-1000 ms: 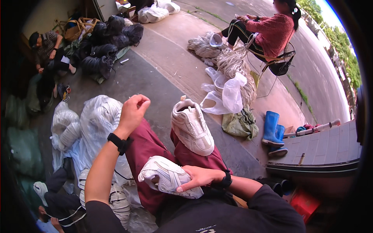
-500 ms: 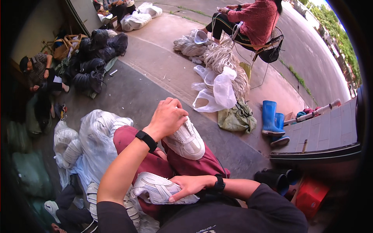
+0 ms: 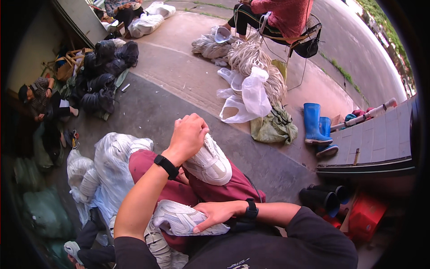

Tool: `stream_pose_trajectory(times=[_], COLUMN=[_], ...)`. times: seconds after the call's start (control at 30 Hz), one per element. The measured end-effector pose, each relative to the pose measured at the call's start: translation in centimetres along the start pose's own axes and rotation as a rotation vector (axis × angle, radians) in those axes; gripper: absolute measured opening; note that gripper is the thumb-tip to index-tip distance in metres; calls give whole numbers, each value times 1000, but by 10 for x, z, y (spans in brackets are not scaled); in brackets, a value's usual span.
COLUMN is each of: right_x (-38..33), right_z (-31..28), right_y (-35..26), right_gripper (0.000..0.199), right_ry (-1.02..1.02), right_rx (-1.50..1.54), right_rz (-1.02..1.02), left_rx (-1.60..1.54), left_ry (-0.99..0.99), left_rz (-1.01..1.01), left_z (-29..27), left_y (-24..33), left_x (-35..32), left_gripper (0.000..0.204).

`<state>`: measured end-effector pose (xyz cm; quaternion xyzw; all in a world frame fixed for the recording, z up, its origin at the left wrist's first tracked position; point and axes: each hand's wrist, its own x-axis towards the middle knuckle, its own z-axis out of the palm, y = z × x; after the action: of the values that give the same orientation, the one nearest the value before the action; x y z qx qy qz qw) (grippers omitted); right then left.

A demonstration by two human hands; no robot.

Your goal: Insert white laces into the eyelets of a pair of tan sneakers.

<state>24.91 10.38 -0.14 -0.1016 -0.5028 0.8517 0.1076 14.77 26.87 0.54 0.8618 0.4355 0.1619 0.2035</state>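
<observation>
My left hand [image 3: 189, 135] is closed at the far end of a white mesh sneaker [image 3: 209, 163], which rests toe toward me over my raised knee. Its fingertips are hidden behind the shoe. A second white sneaker [image 3: 179, 218] lies on its side in my lap, sole turned away from view. Across this one my right hand [image 3: 217, 214] is wrapped, thumb along the near side. Both shoes sit against my dark red trousers [image 3: 204, 190].
Clear bags of white shoes [image 3: 118, 168] stand at my left. Ahead lie white plastic bags [image 3: 255, 92] and bundled pale cords [image 3: 251, 58]. Blue boots [image 3: 313, 123] and a red box [image 3: 367, 215] are at right. Other people sit nearby, one beside black bundles [image 3: 103, 85].
The view has shifted slightly. Both hands keep their hold on the two sneakers, with little movement between them.
</observation>
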Motion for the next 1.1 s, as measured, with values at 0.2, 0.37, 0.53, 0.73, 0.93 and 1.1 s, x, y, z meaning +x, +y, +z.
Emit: stream_pose_trajectory(times=[0.2, 0.37, 0.53, 0.73, 0.93, 1.1], right_x=[-8, -3, -5, 3, 28, 63], right_z=[-7, -7, -6, -15, -10, 4], right_y=[8, 13, 7, 7, 2, -11], right_gripper=[50, 51, 49, 39, 51, 50], right_ry=[14, -38, -34, 129, 306, 372], right_rx=[5, -5, -18, 110, 929, 989], right_rz=[-56, -23, -35, -87, -267, -222], left_rx=[-164, -287, -298, -732, -1209, -1507], left_ry=[99, 16, -55, 115, 199, 80], left_rz=[-35, 179, 124, -321, -651, -593], left_z=[-2, 17, -11, -74, -101, -106], left_y=[29, 57, 37, -18, -46, -38], left_x=[21, 26, 15, -55, -166, -224], left_gripper=[13, 19, 19, 22, 51, 70])
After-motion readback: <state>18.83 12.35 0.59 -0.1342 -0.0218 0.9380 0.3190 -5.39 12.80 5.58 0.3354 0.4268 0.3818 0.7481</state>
